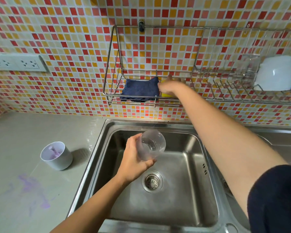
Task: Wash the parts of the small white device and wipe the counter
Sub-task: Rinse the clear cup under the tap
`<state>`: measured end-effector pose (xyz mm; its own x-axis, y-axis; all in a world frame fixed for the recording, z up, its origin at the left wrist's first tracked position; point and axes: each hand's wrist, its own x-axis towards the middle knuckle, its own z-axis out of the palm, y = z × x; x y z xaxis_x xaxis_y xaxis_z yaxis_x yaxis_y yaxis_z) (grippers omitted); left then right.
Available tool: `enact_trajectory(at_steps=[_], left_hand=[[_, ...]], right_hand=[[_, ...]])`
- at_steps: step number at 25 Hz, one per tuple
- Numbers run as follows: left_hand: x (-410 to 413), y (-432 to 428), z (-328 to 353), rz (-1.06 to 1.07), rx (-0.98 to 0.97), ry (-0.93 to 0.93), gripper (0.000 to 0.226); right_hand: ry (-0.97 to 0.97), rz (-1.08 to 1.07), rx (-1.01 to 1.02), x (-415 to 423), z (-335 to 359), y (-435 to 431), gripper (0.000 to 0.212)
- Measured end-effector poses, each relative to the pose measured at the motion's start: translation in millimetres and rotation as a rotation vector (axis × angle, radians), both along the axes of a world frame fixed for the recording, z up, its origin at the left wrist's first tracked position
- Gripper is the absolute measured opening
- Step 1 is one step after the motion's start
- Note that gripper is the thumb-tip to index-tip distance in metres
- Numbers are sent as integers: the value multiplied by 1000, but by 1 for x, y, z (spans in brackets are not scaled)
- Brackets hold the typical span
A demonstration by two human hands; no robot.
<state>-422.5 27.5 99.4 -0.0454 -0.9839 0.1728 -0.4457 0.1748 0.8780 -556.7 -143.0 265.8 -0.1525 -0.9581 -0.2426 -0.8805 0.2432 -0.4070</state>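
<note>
My left hand [133, 158] grips the clear cup [151, 145], tilted, over the sink [183, 199]; I cannot tell its contents. My right hand [169, 88] is up at the rack [138, 100], on the sponge [165, 94], just right of the cloth [139, 89]. It is blurred, so I cannot tell its grip. Left of my left hand, the white cup [57, 158] stands on the counter [23, 132] with purple residue [55, 153] inside. A purple smear [32, 187] lies nearer me.

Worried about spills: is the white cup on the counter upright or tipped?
Upright: the white cup stands on its base, open mouth up.
</note>
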Motion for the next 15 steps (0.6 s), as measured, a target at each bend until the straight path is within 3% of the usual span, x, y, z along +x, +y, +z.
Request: enact_trajectory(at_steps=[4, 8, 13, 15], left_hand=[[-19, -2, -10, -13, 74, 48, 87], [-48, -5, -26, -29, 153, 109, 86], [-74, -15, -35, -53, 191, 113, 85], [-81, -20, -35, -45, 193, 118, 85]], right_hand=[[-125, -115, -531, -32, 6, 42, 52], [-275, -394, -1022, -94, -45, 91, 39], [-409, -546, -1231, -147, -134, 105, 37], [-328, -558, -1082, -160, -173, 96, 36]])
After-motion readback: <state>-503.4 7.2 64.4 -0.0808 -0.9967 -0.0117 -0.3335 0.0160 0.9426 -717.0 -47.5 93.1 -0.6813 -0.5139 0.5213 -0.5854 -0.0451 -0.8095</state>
